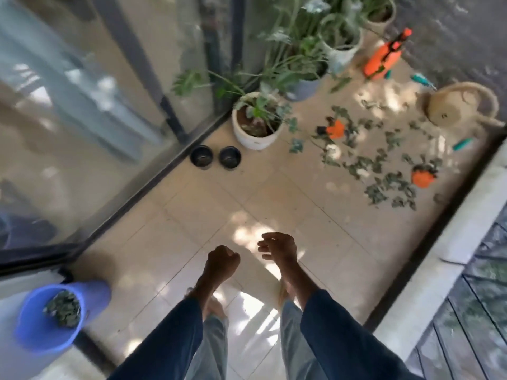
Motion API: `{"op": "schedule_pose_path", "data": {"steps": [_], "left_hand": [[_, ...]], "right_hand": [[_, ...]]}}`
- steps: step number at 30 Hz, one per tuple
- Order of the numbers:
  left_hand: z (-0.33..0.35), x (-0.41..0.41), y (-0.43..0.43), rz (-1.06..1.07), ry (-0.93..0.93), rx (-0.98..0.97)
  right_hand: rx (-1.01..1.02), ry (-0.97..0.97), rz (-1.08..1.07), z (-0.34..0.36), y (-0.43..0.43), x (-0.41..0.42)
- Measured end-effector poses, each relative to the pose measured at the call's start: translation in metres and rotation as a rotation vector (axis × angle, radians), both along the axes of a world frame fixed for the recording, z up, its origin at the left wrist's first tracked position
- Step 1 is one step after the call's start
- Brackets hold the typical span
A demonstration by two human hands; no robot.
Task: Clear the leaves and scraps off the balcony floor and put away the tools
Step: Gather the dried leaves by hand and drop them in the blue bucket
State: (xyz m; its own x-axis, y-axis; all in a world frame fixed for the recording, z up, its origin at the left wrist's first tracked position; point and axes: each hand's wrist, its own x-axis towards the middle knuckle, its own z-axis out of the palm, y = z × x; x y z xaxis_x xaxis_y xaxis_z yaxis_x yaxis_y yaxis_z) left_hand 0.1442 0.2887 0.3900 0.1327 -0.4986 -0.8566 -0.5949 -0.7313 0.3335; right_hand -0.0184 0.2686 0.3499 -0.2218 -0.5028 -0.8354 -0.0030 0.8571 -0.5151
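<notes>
The balcony floor [274,193] spreads under both your hands, and the blue bucket [41,325], with a heap of leaves in it, stands well to the left of your left hand [222,263], whose fingers are balled into a fist around nothing visible. Your right hand [278,248] hangs just beside it, apart, its fingers loosely bent and empty. The scattered leaves [384,171] lie far ahead and to its right, with the tan watering can [452,105] and orange sprayer [382,60] beyond them and a teal-handled tool [462,144] at their far right edge.
</notes>
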Motion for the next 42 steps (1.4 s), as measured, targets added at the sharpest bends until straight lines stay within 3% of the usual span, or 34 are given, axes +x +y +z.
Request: {"op": "schedule_pose_path", "data": {"steps": [15,22,31,39,42], "left_hand": [[-0.001,-0.343,-0.144,-0.475,0.056,0.007],[-0.014,-0.434,-0.223,-0.568,0.047,-0.029],[-0.043,-0.512,-0.319,-0.622,0.003,0.022],[-0.084,-0.576,-0.36,-0.687,-0.027,0.028],[-0.103,-0.606,-0.369,-0.653,-0.023,0.04]], "right_hand": [[0.047,0.131,-0.327,0.001,-0.068,-0.321],[0.04,0.075,-0.497,-0.004,-0.13,-0.412],[0.01,-0.001,-0.479,-0.012,-0.204,-0.5],[0.055,0.001,-0.367,-0.076,-0.249,-0.562],[0.069,0.005,-0.288,-0.216,-0.2,-0.601]]}}
